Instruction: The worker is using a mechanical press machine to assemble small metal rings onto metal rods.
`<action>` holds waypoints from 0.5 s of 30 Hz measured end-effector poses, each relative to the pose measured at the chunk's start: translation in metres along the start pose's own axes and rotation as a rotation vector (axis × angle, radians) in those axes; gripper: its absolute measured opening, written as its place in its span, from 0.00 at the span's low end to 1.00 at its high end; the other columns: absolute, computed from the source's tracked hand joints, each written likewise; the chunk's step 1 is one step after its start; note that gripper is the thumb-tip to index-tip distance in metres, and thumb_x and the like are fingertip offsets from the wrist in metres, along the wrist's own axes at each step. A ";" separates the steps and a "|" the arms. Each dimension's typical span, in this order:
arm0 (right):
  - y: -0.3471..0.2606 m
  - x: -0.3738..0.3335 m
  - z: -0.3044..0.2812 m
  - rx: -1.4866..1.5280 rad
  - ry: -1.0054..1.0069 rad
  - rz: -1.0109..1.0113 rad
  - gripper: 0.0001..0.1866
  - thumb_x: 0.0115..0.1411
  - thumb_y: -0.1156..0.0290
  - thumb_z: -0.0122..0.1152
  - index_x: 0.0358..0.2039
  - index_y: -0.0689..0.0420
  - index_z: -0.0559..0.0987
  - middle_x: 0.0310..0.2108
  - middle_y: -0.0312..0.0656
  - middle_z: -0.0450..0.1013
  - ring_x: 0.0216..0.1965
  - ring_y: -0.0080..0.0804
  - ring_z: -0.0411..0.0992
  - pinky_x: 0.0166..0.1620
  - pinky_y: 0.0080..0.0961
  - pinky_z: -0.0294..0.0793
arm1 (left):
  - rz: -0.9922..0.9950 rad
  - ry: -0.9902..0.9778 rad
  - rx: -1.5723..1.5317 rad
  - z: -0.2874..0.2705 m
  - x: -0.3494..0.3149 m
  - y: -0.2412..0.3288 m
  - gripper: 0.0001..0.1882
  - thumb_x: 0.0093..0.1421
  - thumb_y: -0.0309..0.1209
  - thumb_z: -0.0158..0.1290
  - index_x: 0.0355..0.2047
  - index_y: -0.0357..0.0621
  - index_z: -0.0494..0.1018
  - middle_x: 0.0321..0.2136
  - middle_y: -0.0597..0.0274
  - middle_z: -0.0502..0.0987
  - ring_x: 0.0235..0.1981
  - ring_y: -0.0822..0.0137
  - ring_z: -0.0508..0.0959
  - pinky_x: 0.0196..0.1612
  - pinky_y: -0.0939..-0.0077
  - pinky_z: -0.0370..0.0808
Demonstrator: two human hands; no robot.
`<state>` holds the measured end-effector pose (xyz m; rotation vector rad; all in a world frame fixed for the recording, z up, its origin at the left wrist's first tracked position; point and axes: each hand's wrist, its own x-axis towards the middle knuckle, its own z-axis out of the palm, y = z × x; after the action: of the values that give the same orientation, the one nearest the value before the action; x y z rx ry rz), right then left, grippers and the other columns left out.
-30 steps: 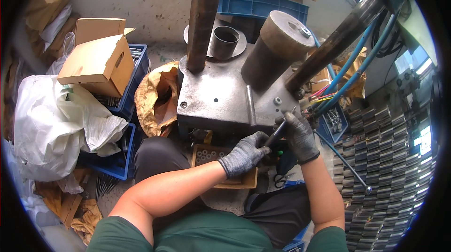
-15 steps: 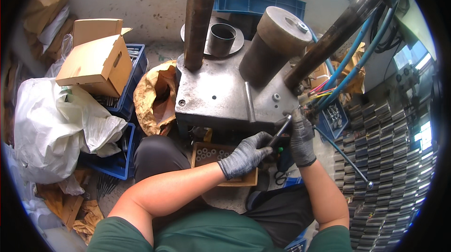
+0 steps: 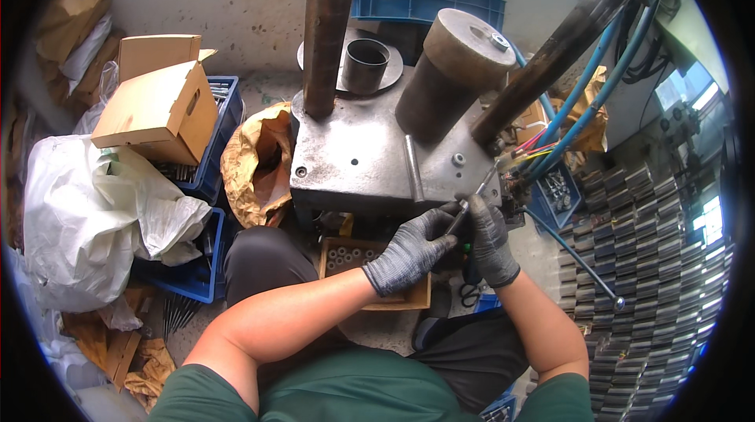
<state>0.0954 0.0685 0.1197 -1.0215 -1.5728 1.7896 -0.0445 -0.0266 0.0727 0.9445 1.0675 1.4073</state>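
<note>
Your dark rod (image 3: pixel 456 223) sits between both hands, just off the block's (image 3: pixel 334 147) front edge, long axis slanting up and right, its lower end in your left hand (image 3: pixel 409 255) and upper end beside your right fingertips. Left fingers are curled closed around the rod; your right hand (image 3: pixel 494 247) seems to pinch a thin pin (image 3: pixel 487 178) pointing up-right, though whether pin and rod touch, can't tell.

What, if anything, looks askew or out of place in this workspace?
The cardboard box sits tilted on the upper blue crate, and a crumpled white bag slumps over the lower blue crate. Thin dark rods lie loosely fanned beside it. Untidy, though I see no clear damage.
</note>
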 end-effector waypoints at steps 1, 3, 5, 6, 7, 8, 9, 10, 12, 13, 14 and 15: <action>0.000 0.000 -0.001 0.000 0.001 0.000 0.24 0.73 0.51 0.52 0.54 0.60 0.76 0.40 0.41 0.80 0.41 0.28 0.79 0.47 0.27 0.80 | 0.017 0.023 0.074 -0.002 0.000 0.001 0.16 0.67 0.26 0.57 0.54 0.35 0.73 0.43 0.54 0.80 0.45 0.71 0.79 0.51 0.71 0.77; -0.002 0.002 -0.004 0.072 -0.045 0.038 0.24 0.73 0.52 0.53 0.56 0.61 0.76 0.41 0.41 0.80 0.42 0.27 0.79 0.49 0.28 0.79 | 0.024 0.048 0.139 -0.002 -0.002 0.008 0.17 0.66 0.26 0.57 0.54 0.36 0.74 0.43 0.52 0.81 0.46 0.69 0.80 0.51 0.70 0.78; -0.001 0.005 -0.012 0.097 -0.069 0.034 0.25 0.73 0.52 0.54 0.57 0.61 0.75 0.42 0.41 0.80 0.42 0.28 0.79 0.49 0.28 0.79 | 0.032 0.069 0.206 -0.002 -0.002 0.008 0.17 0.65 0.25 0.57 0.54 0.36 0.74 0.44 0.50 0.81 0.46 0.67 0.81 0.51 0.69 0.79; -0.002 0.006 -0.015 0.122 -0.094 0.031 0.25 0.73 0.52 0.54 0.58 0.60 0.75 0.43 0.41 0.80 0.42 0.29 0.79 0.50 0.29 0.79 | 0.192 0.127 0.313 -0.002 -0.002 0.006 0.17 0.65 0.24 0.58 0.54 0.37 0.74 0.45 0.49 0.81 0.47 0.64 0.82 0.51 0.67 0.79; -0.004 0.006 -0.017 0.124 -0.086 0.027 0.25 0.73 0.52 0.54 0.58 0.60 0.75 0.43 0.41 0.80 0.42 0.29 0.79 0.50 0.29 0.79 | 0.354 0.182 0.418 -0.002 -0.002 0.004 0.18 0.64 0.23 0.58 0.54 0.37 0.74 0.46 0.48 0.81 0.48 0.61 0.83 0.51 0.66 0.80; -0.008 0.005 -0.019 0.127 -0.131 0.049 0.25 0.73 0.53 0.54 0.59 0.61 0.74 0.43 0.42 0.80 0.42 0.29 0.79 0.50 0.29 0.79 | 0.356 0.171 0.419 -0.002 -0.002 0.003 0.18 0.64 0.23 0.58 0.54 0.37 0.74 0.46 0.48 0.81 0.48 0.61 0.83 0.51 0.66 0.80; -0.012 0.003 -0.023 0.131 -0.169 0.071 0.26 0.73 0.53 0.54 0.59 0.61 0.74 0.43 0.42 0.80 0.43 0.30 0.80 0.50 0.29 0.79 | 0.333 0.171 0.435 -0.002 -0.003 0.006 0.18 0.64 0.23 0.58 0.54 0.37 0.74 0.47 0.49 0.81 0.49 0.60 0.83 0.52 0.66 0.80; -0.017 -0.001 -0.021 0.091 -0.159 0.085 0.26 0.73 0.51 0.54 0.58 0.61 0.75 0.43 0.41 0.81 0.43 0.28 0.80 0.49 0.28 0.79 | 0.310 0.168 0.452 -0.002 -0.003 0.009 0.18 0.63 0.23 0.58 0.53 0.37 0.74 0.47 0.49 0.81 0.49 0.59 0.83 0.52 0.65 0.80; -0.011 0.005 -0.033 0.040 -0.178 0.115 0.27 0.73 0.50 0.54 0.58 0.61 0.76 0.42 0.41 0.81 0.42 0.27 0.80 0.48 0.26 0.79 | 0.273 0.147 0.434 -0.001 -0.002 0.008 0.18 0.63 0.23 0.59 0.53 0.37 0.74 0.47 0.50 0.81 0.49 0.59 0.83 0.53 0.66 0.79; -0.008 0.007 -0.040 -0.018 -0.213 0.151 0.27 0.73 0.49 0.53 0.57 0.61 0.77 0.42 0.40 0.82 0.42 0.25 0.80 0.47 0.25 0.79 | 0.236 0.144 0.415 -0.001 -0.001 0.006 0.18 0.62 0.22 0.59 0.53 0.38 0.74 0.47 0.50 0.81 0.49 0.60 0.83 0.54 0.67 0.79; -0.009 0.006 -0.044 -0.031 -0.254 0.153 0.26 0.72 0.50 0.53 0.57 0.60 0.77 0.41 0.38 0.82 0.40 0.23 0.79 0.46 0.22 0.78 | 0.219 0.130 0.369 -0.002 0.002 -0.004 0.20 0.60 0.20 0.61 0.53 0.38 0.74 0.46 0.52 0.81 0.51 0.62 0.82 0.56 0.69 0.78; -0.009 0.006 -0.048 -0.023 -0.230 0.146 0.26 0.72 0.50 0.53 0.57 0.60 0.77 0.41 0.38 0.82 0.40 0.23 0.79 0.46 0.22 0.78 | 0.221 0.103 0.371 -0.001 0.003 -0.007 0.20 0.60 0.20 0.61 0.53 0.38 0.74 0.46 0.52 0.81 0.51 0.62 0.82 0.56 0.69 0.78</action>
<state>0.1307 0.1019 0.1264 -0.9924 -1.6953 2.0538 -0.0438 -0.0236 0.0659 1.3004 1.3652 1.4769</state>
